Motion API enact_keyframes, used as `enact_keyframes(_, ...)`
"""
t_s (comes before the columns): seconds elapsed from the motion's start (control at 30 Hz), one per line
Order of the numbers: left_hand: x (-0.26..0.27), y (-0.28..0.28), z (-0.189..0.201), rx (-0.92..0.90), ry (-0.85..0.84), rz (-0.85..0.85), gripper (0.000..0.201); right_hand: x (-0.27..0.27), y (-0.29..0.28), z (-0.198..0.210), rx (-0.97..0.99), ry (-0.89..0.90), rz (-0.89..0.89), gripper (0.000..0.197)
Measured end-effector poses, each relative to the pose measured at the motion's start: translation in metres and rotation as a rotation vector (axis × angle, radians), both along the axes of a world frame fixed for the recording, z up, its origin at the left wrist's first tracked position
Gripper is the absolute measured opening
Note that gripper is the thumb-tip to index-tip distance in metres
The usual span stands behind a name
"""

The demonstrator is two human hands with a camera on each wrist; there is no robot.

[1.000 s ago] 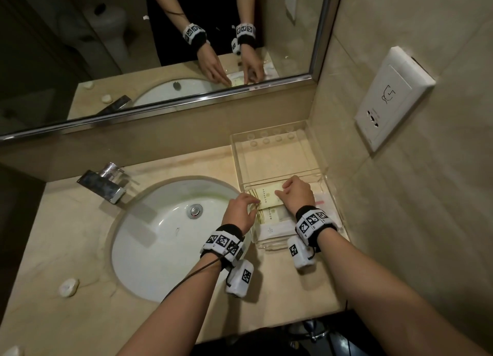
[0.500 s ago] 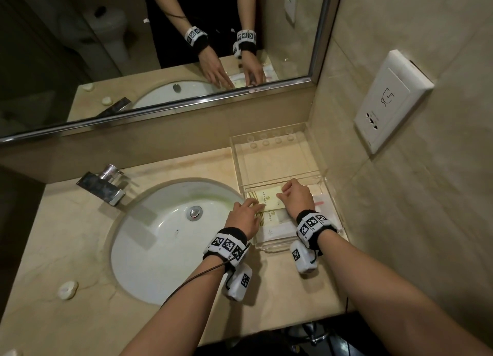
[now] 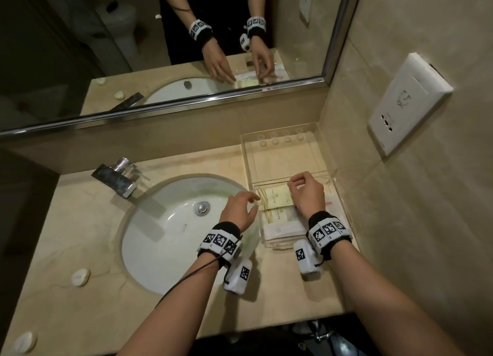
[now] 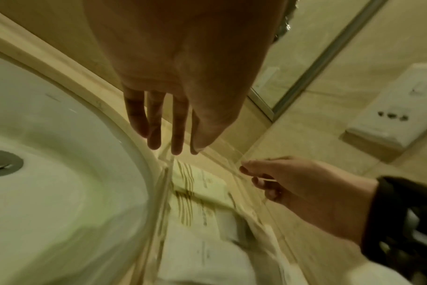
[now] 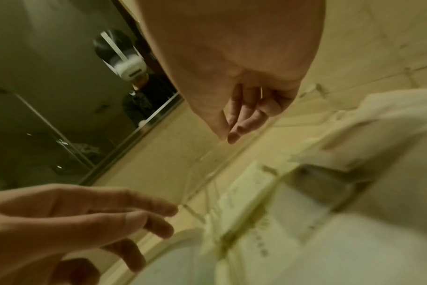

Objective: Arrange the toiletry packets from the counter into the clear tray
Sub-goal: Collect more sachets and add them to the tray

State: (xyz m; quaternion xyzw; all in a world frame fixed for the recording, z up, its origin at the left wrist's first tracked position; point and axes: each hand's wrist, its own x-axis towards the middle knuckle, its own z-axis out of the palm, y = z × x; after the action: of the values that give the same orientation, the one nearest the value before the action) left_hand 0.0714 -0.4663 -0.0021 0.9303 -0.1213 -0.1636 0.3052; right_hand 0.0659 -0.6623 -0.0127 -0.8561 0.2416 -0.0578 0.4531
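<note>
A wide mirror (image 3: 133, 48) runs along the back wall above the beige stone table (image 3: 80, 222), and a white oval sink (image 3: 165, 235) is set into the table with a chrome faucet (image 3: 117, 177) at its far left rim. On the right-hand wall hangs a white socket plate (image 3: 408, 102). In the corner to the right of the sink sits the clear tray (image 3: 282, 147), a see-through box split by a divider into a far compartment and a near one. The toiletry packets (image 3: 277, 201) lie in the near compartment, overlapping like shingles: pale yellow ones with fine stripes toward the divider, white ones nearer the front edge. The left hand (image 3: 240, 209) hovers at the tray's left wall, between sink and tray, its fingers long and loosely spread, holding nothing. The right hand (image 3: 306, 195) is over the near compartment by the divider, thumb and forefinger drawn together; the blurred wrist views suggest they may be pinching a thin clear edge, but I cannot tell for certain. Small white soap-like pieces (image 3: 80, 277) rest on the table left of the sink.
</note>
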Motion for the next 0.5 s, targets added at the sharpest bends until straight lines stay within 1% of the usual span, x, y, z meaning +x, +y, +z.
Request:
enact_keyframes(0.1, 0.0, 0.034, 0.013, -0.128, 0.019, 0.222, 0.015, 0.005, 0.034, 0.02, 0.082, -0.098, 0.105, 0.008)
enact_keyframes(0.2, -0.008, 0.083, 0.018, -0.176, 0.034, 0.401, 0.009, 0.011, 0.08, 0.031, 0.15, -0.144, 0.24, 0.009)
enact_keyframes(0.27, -0.019, 0.12, 0.021, -0.205, 0.039, 0.503, 0.006, 0.014, 0.115, 0.035, 0.183, -0.149, 0.337, 0.009)
enact_keyframes(0.37, -0.043, 0.179, 0.023, -0.243, 0.079, 0.648, 0.007, 0.013, 0.172, 0.036, 0.22, -0.152, 0.496, 0.004)
enact_keyframes(0.5, -0.082, 0.262, 0.022, -0.217, 0.08, 0.826, 0.006, 0.003, 0.254, 0.034, 0.256, -0.086, 0.695, 0.005)
